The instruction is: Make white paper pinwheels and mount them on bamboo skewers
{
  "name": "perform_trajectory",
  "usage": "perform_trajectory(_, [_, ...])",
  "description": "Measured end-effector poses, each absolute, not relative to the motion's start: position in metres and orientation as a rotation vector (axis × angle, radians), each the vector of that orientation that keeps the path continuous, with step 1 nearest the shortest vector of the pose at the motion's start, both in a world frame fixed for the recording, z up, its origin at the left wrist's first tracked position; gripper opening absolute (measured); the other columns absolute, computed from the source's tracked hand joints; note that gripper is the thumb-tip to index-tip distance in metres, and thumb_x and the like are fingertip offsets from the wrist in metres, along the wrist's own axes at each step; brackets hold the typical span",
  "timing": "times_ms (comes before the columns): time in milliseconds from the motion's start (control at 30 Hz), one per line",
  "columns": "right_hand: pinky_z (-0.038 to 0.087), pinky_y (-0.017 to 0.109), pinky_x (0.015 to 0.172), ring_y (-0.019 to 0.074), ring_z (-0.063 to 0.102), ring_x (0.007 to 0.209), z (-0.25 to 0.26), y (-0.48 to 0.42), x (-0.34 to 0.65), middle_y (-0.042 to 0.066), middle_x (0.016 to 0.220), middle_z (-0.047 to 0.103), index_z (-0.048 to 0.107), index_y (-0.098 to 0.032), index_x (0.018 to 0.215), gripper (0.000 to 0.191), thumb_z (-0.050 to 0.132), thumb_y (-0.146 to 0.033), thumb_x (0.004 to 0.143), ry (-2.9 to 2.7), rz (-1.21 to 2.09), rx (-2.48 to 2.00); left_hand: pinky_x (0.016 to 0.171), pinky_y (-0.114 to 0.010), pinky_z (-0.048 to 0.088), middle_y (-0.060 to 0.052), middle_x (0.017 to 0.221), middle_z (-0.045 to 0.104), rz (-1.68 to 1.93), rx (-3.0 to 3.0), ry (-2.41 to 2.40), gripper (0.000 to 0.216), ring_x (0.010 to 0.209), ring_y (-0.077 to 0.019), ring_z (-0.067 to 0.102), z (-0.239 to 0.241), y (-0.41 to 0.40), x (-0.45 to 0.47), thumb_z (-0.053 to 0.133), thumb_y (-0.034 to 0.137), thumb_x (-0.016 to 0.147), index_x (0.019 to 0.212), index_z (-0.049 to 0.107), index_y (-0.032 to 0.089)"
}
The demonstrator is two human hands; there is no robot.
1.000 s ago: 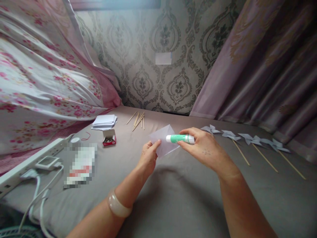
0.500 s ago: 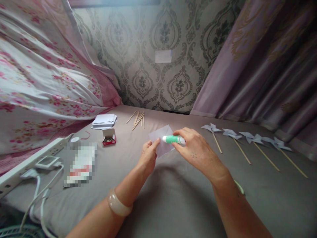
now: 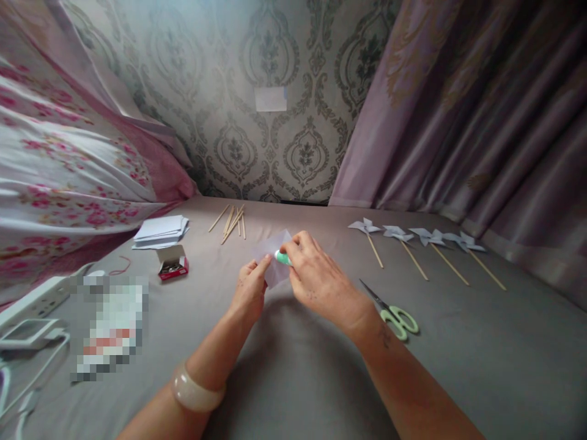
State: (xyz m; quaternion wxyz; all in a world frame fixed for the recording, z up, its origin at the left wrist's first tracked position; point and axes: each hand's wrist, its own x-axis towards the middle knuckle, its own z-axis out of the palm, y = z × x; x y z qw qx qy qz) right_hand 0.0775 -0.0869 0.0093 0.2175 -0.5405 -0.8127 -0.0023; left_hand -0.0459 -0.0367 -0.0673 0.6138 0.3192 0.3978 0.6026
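My left hand [image 3: 250,288] pinches the lower edge of a pale square of paper [image 3: 274,250] held just above the grey sheet. My right hand [image 3: 316,278] is closed round a green and white glue stick [image 3: 282,258], whose tip lies against the paper. Most of the stick is hidden under my fingers. A pale bangle [image 3: 195,394] sits on my left wrist.
Green-handled scissors [image 3: 394,315] lie right of my right arm. Several paper pinwheels on sticks [image 3: 403,235] lie in a row at the right. Loose wooden sticks [image 3: 232,221], a paper stack [image 3: 160,231] and a small red box [image 3: 172,264] lie at the left. A power strip [image 3: 39,293] sits far left.
My right hand has slid the glue stick leftward across the paper, covering more of the stick. The view has shifted, so the scissors now show.
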Motion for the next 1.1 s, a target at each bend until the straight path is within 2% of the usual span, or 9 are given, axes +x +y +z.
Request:
perform_trajectory(100, [0.048,0.035,0.087,0.0227,0.055,0.104,0.011,-0.087,0.077,0.013,0.112,0.054,0.057,-0.016,0.105,0.026,0.042,-0.005,0.087,-2.245,-0.023,-1.500,0.049,-0.022,0.038,0.001,0.058,0.066,1.398,0.735,0.928,0.032,0.045,-0.0090,0.051,-0.068,-0.036,-0.047,0.083,0.037,0.053,0.069,0.065,0.015])
perform_trajectory(267, [0.048,0.033,0.083,0.0216,0.057,0.099,0.012,-0.085,0.077,0.011,0.108,0.057,0.058,-0.017,0.107,0.028,0.042,-0.005,0.088,-2.222,-0.071,-1.517,0.053,-0.023,0.041,-0.002,0.064,0.069,1.399,0.702,0.902,0.032,0.052,-0.0116,0.057,-0.067,-0.034,-0.049,0.081,0.034,0.055,0.074,0.067,0.014])
perform_trajectory(533, [0.049,0.032,0.080,0.0220,0.063,0.094,0.004,-0.078,0.078,0.009,0.105,0.063,0.060,-0.019,0.111,0.022,0.055,-0.019,0.089,-2.113,-0.083,-1.510,0.059,-0.023,0.044,-0.002,0.067,0.069,1.420,0.665,0.870,0.035,0.057,-0.0119,0.058,-0.070,-0.033,-0.049,0.082,0.035,0.055,0.077,0.068,0.013])
perform_trajectory(800, [0.049,0.032,0.073,0.0246,0.067,0.087,-0.002,-0.070,0.080,0.010,0.098,0.068,0.064,-0.017,0.099,0.018,0.067,-0.025,0.083,-2.021,-0.149,-1.484,0.058,-0.023,0.041,-0.002,0.065,0.067,1.450,0.638,0.873,0.028,0.055,-0.0108,0.056,-0.074,-0.030,-0.051,0.079,0.032,0.059,0.073,0.067,0.012])
perform_trajectory(1000, [0.049,0.035,0.071,0.0272,0.068,0.084,-0.006,-0.066,0.079,0.011,0.090,0.071,0.063,-0.014,0.100,0.025,0.069,-0.031,0.083,-1.892,-0.181,-1.492,0.058,-0.023,0.042,-0.002,0.062,0.066,1.445,0.599,0.864,0.024,0.054,-0.0111,0.056,-0.067,-0.032,-0.050,0.079,0.030,0.061,0.071,0.066,0.012])
perform_trajectory(1100, [0.049,0.035,0.072,0.0271,0.067,0.085,-0.008,-0.064,0.081,0.011,0.092,0.070,0.062,-0.014,0.101,0.026,0.069,-0.031,0.083,-1.898,-0.164,-1.449,0.056,-0.023,0.041,-0.001,0.060,0.065,1.448,0.589,0.889,0.024,0.053,-0.0108,0.055,-0.066,-0.034,-0.050,0.079,0.031,0.060,0.070,0.066,0.012])
